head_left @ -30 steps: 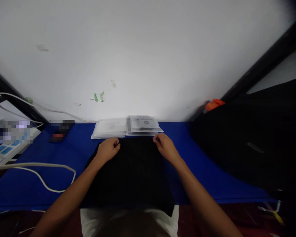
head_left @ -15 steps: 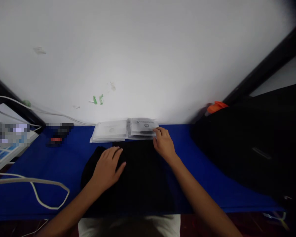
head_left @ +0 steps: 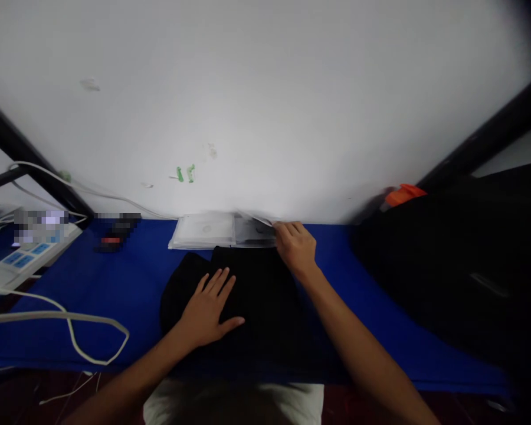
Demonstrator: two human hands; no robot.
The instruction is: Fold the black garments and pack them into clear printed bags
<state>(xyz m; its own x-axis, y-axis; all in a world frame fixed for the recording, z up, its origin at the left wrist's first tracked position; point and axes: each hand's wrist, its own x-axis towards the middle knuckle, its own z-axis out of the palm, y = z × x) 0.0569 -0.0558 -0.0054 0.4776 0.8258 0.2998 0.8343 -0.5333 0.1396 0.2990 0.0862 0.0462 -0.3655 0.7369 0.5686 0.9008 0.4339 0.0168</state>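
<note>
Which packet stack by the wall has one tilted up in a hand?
The right stack: the right hand pinches a packet there, tilted up. The left stack lies flat, with no hand on it.

I can read no lettering from here; a faint round mark (head_left: 207, 229) on the white packets (head_left: 192, 232) is too blurred to make out

On the desk (head_left: 128, 283) before you lies the cloth (head_left: 265, 307); plastic packets (head_left: 206, 230) lie behind it, the power strip (head_left: 29, 257) to your left.
</note>
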